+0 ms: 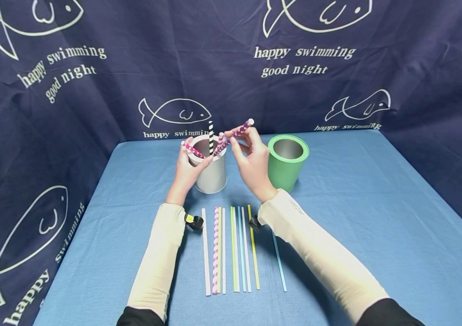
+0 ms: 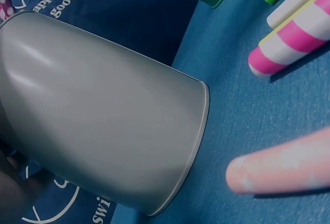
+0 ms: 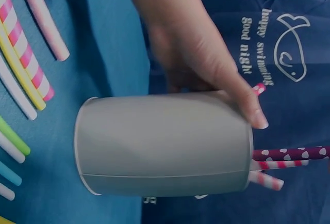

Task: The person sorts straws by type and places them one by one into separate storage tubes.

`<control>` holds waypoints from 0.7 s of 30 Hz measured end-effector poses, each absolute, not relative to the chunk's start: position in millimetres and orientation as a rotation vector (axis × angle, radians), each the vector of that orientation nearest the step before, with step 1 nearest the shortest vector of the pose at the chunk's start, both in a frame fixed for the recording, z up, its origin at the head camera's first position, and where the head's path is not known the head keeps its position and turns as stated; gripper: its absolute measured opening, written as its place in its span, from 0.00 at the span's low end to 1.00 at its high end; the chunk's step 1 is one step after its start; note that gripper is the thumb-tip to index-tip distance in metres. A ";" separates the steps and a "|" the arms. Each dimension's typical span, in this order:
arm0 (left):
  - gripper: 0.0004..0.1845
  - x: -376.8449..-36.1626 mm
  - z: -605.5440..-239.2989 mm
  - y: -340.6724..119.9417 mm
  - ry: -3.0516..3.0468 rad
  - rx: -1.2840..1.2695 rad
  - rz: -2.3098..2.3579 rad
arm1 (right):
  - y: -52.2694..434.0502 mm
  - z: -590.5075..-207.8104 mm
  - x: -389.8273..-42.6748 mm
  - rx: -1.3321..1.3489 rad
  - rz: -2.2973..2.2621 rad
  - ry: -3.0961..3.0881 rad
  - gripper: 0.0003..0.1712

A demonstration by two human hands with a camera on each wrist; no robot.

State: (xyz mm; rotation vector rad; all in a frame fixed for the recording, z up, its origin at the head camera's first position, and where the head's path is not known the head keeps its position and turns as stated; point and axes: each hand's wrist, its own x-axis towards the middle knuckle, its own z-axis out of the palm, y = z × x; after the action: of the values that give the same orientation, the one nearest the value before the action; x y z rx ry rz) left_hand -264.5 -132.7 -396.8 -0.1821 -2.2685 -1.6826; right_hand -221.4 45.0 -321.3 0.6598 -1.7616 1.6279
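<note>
A pale grey can [image 1: 212, 177] stands on the blue cloth, and my left hand [image 1: 187, 175] grips it from the left, thumb near the rim. Over its right edge my right hand [image 1: 254, 164] pinches a purple straw with white hearts [image 1: 245, 127], which slants down into the mouth. Inside lean a black-and-white striped straw [image 1: 210, 131], a pink dotted straw [image 1: 193, 150] and a red-and-white striped straw [image 3: 281, 164]. The right wrist view shows their ends poking past the rim; their lower ends are hidden by the can [image 3: 165, 139].
A green can [image 1: 283, 174] stands just right of my right hand. Several straws lie in a row between my forearms, among them a pink-striped straw [image 1: 215, 253], a yellow straw [image 1: 254, 260] and a blue straw [image 1: 280, 265]. A dark printed curtain [image 1: 223, 54] hangs behind.
</note>
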 end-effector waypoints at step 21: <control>0.45 -263.2 -396.6 -133.9 -2.272 -0.189 -1.692 | 26.2 -340.6 -260.1 0.318 1.573 -2.138 0.12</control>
State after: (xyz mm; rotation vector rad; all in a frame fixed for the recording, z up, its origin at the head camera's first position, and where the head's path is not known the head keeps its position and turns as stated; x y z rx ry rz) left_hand -263.2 -133.9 -396.6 -0.1887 -2.2723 -1.6918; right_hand -260.1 26.2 -340.6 0.3181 -2.1376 1.5731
